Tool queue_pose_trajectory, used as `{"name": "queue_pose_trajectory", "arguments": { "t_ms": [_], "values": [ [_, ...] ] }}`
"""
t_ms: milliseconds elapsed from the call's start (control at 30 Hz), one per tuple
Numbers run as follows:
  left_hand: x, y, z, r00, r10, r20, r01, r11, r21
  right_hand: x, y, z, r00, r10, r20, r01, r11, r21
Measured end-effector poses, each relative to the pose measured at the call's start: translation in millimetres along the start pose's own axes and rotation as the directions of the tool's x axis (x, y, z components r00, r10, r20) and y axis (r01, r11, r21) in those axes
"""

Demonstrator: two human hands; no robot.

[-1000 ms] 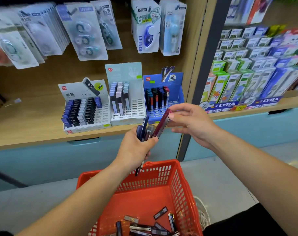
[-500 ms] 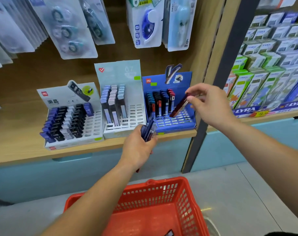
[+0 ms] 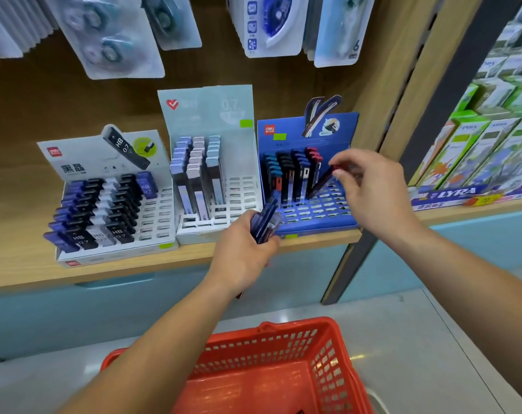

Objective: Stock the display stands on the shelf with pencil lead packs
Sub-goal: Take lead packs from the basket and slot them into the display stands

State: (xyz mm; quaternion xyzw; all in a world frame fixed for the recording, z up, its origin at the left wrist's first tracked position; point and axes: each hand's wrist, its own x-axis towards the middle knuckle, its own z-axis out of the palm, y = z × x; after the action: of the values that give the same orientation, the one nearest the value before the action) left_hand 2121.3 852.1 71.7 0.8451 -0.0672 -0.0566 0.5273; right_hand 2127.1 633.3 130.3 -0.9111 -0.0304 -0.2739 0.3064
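Over the blue display stand [image 3: 328, 215], the right hand [image 3: 373, 192] pinches the top of a slim dark-red lead pack [image 3: 321, 182], tilted, its lower end among the stand's slots. At the stand's front-left corner, the left hand [image 3: 241, 255] grips a bundle of blue packs [image 3: 265, 222].

A person is facing a wooden shelf [image 3: 21, 264] that is carrying three display stands side by side. The right hand [image 3: 373, 192] is pinching a dark red lead pack [image 3: 322, 182] by its top end and tilting it so its lower end is reaching the slots of the blue stand [image 3: 313, 216]; blur is hiding which slot, perhaps one beside the red-capped row. The left hand [image 3: 241, 252] is gripping a bundle of dark blue packs [image 3: 265, 222] at the shelf edge, in front of the white stand [image 3: 241, 192]. An orange basket [image 3: 334, 369] is sitting below.
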Motion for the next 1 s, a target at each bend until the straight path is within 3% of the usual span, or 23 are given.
{"name": "queue_pose_trajectory", "arguments": {
  "t_ms": [633, 867, 1000],
  "values": [
    [4, 3, -8, 0.995, -0.065, 0.081, 0.077, 0.985, -0.155, 0, 4, 1, 0.996, -0.081, -0.038, 0.079, 0.996, -0.048],
    [5, 4, -9, 0.994, -0.061, 0.095, 0.075, 0.986, -0.151, 8, 3, 8, 0.996, -0.074, -0.049, 0.072, 0.996, -0.048],
    [3, 7, -11, 0.996, -0.023, 0.09, 0.034, 0.992, -0.123, 20, 3, 13, 1.0, 0.017, -0.009, -0.017, 1.0, 0.019]
  ]
}}
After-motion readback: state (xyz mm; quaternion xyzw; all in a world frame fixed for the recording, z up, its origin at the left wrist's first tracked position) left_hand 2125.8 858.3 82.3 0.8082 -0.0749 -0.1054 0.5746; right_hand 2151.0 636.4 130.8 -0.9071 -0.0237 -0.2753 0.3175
